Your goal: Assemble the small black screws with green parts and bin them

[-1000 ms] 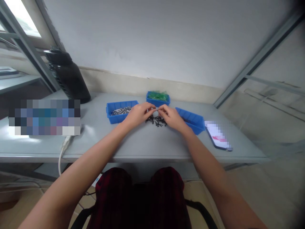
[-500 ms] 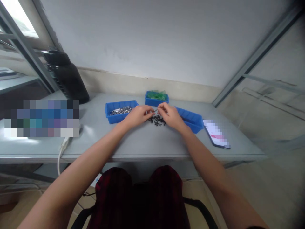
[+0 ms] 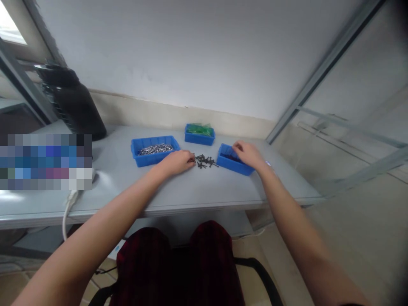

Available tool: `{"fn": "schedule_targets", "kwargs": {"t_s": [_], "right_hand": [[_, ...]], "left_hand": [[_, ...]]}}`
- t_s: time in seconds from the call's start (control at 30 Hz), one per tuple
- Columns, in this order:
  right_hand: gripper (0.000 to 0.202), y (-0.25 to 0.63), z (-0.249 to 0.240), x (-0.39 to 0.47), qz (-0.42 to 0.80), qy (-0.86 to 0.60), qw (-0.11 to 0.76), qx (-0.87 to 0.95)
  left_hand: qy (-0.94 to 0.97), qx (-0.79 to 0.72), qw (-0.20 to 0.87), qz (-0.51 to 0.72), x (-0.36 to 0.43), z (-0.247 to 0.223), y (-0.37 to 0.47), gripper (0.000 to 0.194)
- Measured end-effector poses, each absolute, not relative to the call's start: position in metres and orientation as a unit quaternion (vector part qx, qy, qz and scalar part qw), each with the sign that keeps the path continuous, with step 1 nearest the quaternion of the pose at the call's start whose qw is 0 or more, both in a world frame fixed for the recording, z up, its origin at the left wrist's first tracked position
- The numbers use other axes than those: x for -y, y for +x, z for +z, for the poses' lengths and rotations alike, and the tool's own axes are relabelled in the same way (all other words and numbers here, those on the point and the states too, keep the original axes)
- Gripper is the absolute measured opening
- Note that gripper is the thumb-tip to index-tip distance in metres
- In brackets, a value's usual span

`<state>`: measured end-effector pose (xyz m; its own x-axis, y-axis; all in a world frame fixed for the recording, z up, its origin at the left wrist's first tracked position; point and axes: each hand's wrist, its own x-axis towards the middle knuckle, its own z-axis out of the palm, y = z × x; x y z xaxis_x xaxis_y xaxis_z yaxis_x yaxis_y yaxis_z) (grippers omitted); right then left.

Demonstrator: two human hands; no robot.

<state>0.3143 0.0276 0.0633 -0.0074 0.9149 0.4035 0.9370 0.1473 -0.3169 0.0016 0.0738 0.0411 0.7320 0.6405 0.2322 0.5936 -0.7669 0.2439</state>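
Observation:
My left hand (image 3: 181, 162) rests on the table at the left edge of a small pile of dark screws (image 3: 205, 161), its fingers curled together over something too small to make out. Over the right blue bin (image 3: 234, 165) is my right hand (image 3: 247, 153), fingers bent down into it; dark pieces lie inside, and whatever the fingertips hold is hidden. The left blue bin (image 3: 146, 160), beside my left wrist, contains many silvery screws (image 3: 156, 149). Behind the pile, a smaller blue bin (image 3: 199, 138) holds green plastic bags (image 3: 199, 128).
A large black bottle (image 3: 76, 106) stands at the back left of the grey table (image 3: 178, 193). A white cable (image 3: 67, 208) hangs over the front edge at left. Metal frame posts rise at both sides, and a wall runs behind.
My right hand has left the pile and moved right, into the right bin. My left hand has lowered to the pile's left side. The view has shifted, and my right arm now covers most of the phone.

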Motion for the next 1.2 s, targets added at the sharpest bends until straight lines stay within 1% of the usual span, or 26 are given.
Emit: {"fn": "schedule_targets", "kwargs": {"t_s": [0.07,0.13,0.23,0.37,0.43,0.6,0.7,0.8,0.93,1.07,1.2], "right_hand": [[0.018,0.306,0.061,-0.030,-0.047,-0.651,0.264,0.710],[0.020,0.286,0.064,-0.035,-0.080,-0.627,0.302,0.714],[0.022,0.244,0.073,-0.050,-0.087,-0.545,0.331,0.766],[0.027,0.191,0.072,-0.066,-0.084,-0.441,0.324,0.833],[0.030,0.178,0.063,-0.068,-0.055,-0.414,0.336,0.845],[0.031,0.175,0.046,-0.059,0.067,-0.420,0.348,0.836],[0.029,0.181,0.049,-0.056,0.088,-0.433,0.343,0.829],[0.028,0.185,0.054,-0.057,0.076,-0.445,0.359,0.817],[0.028,0.190,0.057,-0.060,0.061,-0.442,0.389,0.806],[0.028,0.191,0.056,-0.061,0.104,-0.438,0.405,0.796],[0.025,0.186,0.055,-0.056,0.146,-0.420,0.409,0.797]], "left_hand": [[0.926,-0.343,0.071,0.140,-0.072,0.040,0.002,0.027],[0.923,-0.352,0.076,0.134,-0.070,0.041,0.002,0.024],[0.924,-0.354,0.066,0.132,-0.067,0.043,0.003,0.021],[0.929,-0.345,0.046,0.131,-0.065,0.041,0.005,0.024],[0.930,-0.338,0.054,0.131,-0.067,0.040,0.005,0.027],[0.925,-0.350,0.074,0.126,-0.070,0.039,0.006,0.027],[0.925,-0.341,0.094,0.138,-0.068,0.044,0.006,0.022],[0.914,-0.321,0.134,0.209,-0.064,0.051,0.006,0.016],[0.868,-0.336,0.155,0.331,-0.061,0.058,0.005,0.011],[0.803,-0.348,0.172,0.453,-0.062,0.062,0.004,0.010],[0.772,-0.346,0.192,0.498,-0.062,0.064,0.004,0.008]]}}
